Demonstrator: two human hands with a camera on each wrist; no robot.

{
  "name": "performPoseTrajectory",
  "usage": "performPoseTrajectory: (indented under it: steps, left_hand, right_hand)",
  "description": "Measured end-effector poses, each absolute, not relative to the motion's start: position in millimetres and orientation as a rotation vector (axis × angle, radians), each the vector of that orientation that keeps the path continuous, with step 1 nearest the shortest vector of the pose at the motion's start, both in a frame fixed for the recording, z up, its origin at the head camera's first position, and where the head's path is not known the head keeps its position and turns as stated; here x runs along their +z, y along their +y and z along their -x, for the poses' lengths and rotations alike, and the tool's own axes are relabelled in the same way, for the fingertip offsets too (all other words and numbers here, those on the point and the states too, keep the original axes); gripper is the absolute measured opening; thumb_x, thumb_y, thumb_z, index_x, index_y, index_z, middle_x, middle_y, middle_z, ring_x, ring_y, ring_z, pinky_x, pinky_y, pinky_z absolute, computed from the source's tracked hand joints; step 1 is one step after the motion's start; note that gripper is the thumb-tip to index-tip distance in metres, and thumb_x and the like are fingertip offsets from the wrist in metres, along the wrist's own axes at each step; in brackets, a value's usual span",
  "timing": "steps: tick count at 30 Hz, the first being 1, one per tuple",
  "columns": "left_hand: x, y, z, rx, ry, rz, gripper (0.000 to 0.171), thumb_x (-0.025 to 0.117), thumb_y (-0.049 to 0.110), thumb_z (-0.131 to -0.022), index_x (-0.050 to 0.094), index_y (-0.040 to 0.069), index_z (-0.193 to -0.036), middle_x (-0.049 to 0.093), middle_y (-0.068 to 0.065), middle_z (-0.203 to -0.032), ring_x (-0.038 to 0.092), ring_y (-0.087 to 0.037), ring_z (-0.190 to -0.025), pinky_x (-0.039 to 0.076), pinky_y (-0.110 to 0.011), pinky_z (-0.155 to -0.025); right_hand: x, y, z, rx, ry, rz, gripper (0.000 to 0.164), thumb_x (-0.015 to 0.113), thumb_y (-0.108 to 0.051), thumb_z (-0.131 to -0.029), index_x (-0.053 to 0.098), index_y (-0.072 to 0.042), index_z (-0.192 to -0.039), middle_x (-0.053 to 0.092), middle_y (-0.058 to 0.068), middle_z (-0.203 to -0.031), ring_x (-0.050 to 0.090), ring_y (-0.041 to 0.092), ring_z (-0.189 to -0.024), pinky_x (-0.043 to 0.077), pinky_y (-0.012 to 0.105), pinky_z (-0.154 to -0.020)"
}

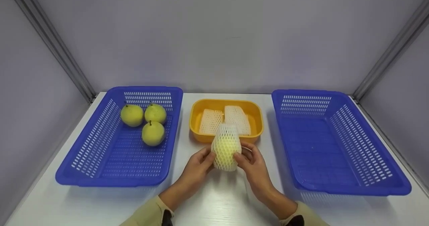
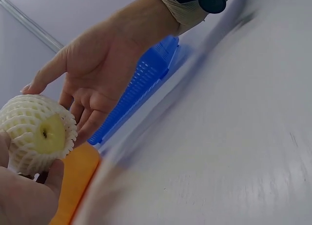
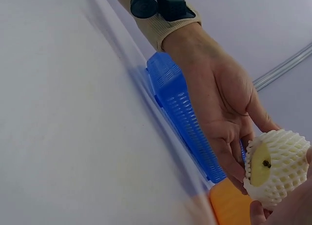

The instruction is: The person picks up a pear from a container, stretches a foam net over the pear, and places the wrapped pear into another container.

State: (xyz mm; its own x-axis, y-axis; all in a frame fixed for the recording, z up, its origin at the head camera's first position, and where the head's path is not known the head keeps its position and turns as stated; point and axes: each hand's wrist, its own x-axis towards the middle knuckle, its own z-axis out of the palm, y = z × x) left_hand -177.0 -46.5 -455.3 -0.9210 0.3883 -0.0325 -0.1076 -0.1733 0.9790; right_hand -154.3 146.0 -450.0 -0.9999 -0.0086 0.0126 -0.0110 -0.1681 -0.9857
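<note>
A yellow pear (image 1: 227,152) sits inside a white foam net sleeve (image 1: 228,131), held between both hands above the table. My left hand (image 1: 194,172) grips its left side, with the thumb toward me. On the other side my right hand (image 1: 256,172) holds it the same way, thumb in front and fingers behind. The sleeve's upper end stands up narrow and unfilled past the fruit. In the left wrist view the pear's bare end (image 2: 52,135) shows through the sleeve's near opening. Just behind the hands, an orange tub (image 1: 195,119) holds flat foam net sleeves (image 1: 211,121).
On the left stands a blue perforated basket (image 1: 110,182) with three unwrapped pears (image 1: 153,133) near its back. A second blue basket (image 1: 348,190) stands on the right, its floor bare. Grey walls enclose the white table (image 1: 221,202) at the back and sides.
</note>
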Motion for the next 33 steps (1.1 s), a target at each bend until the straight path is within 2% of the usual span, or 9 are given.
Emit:
performPoseTrajectory:
  steps: [3,6,11,16,19,21,27,33]
  left_hand:
    - [-454.2,-45.9,178.1,2.162,1.829,-0.296,0.062,0.052,0.034,-0.107,0.038,-0.007,-0.151,0.046,-0.02,-0.151,0.047,-0.029,-0.138,0.04,-0.041,-0.115]
    - [-453.9,-45.7,177.8,2.174,1.849,-0.256,0.057,0.046,0.032,-0.11,0.038,-0.005,-0.153,0.047,-0.019,-0.151,0.049,-0.028,-0.136,0.042,-0.042,-0.113]
    - [-452.5,-46.1,177.8,2.202,1.859,-0.236,0.048,0.044,0.024,-0.111,0.042,-0.003,-0.15,0.051,-0.017,-0.146,0.054,-0.024,-0.128,0.046,-0.039,-0.109]
    - [-449.5,-46.5,177.2,2.172,1.862,-0.271,0.053,0.047,0.025,-0.11,0.037,-0.006,-0.151,0.049,-0.02,-0.148,0.053,-0.026,-0.13,0.046,-0.04,-0.109]
    - [-450.0,-47.8,177.1,2.151,1.826,-0.292,0.057,0.045,0.027,-0.111,0.033,-0.009,-0.153,0.044,-0.022,-0.153,0.048,-0.029,-0.137,0.043,-0.041,-0.112]
    - [-451.3,-47.5,177.5,2.143,1.805,-0.289,0.056,0.045,0.028,-0.111,0.034,-0.008,-0.153,0.044,-0.021,-0.153,0.047,-0.029,-0.138,0.042,-0.041,-0.113]
    - [-454.5,-45.8,177.3,2.183,1.806,-0.261,0.052,0.048,0.028,-0.11,0.041,-0.006,-0.149,0.05,-0.019,-0.147,0.053,-0.026,-0.131,0.045,-0.04,-0.111]
    - [-454.0,-43.6,178.0,2.243,1.852,-0.234,0.047,0.05,0.025,-0.109,0.044,-0.004,-0.146,0.052,-0.018,-0.141,0.056,-0.025,-0.123,0.049,-0.039,-0.106]
  right_hand:
    - [-448.7,146.4,154.8,2.366,-2.053,-0.019,0.049,0.064,-0.017,-0.102,0.042,0.002,-0.142,0.051,0.019,-0.141,0.056,0.023,-0.122,0.052,0.033,-0.096]
    - [-448.3,147.5,154.1,2.363,-2.07,-0.023,0.046,0.062,-0.017,-0.103,0.044,0.003,-0.14,0.053,0.02,-0.139,0.057,0.023,-0.121,0.053,0.034,-0.096]
    - [-445.2,147.2,154.0,2.377,-2.073,-0.039,0.047,0.061,-0.019,-0.104,0.044,0.003,-0.142,0.055,0.019,-0.14,0.056,0.023,-0.126,0.05,0.038,-0.103]
    - [-443.1,146.0,155.3,2.384,-2.088,-0.051,0.052,0.062,-0.021,-0.104,0.042,0.001,-0.147,0.054,0.018,-0.142,0.054,0.024,-0.128,0.047,0.04,-0.108]
    - [-443.3,146.0,155.9,2.39,-2.095,-0.059,0.054,0.061,-0.022,-0.104,0.039,-0.001,-0.15,0.054,0.018,-0.142,0.056,0.024,-0.126,0.047,0.039,-0.107]
    - [-444.1,146.5,156.2,2.382,-2.092,-0.055,0.054,0.061,-0.02,-0.104,0.039,-0.001,-0.15,0.054,0.019,-0.141,0.056,0.024,-0.125,0.048,0.038,-0.104]
    - [-444.5,148.5,157.4,2.33,-2.115,0.017,0.048,0.063,-0.02,-0.103,0.044,0.001,-0.142,0.055,0.02,-0.138,0.057,0.024,-0.121,0.053,0.036,-0.096]
    - [-441.4,150.8,156.4,2.379,-2.106,-0.015,0.046,0.055,-0.024,-0.107,0.045,0.003,-0.144,0.055,0.017,-0.138,0.057,0.023,-0.122,0.051,0.041,-0.102]
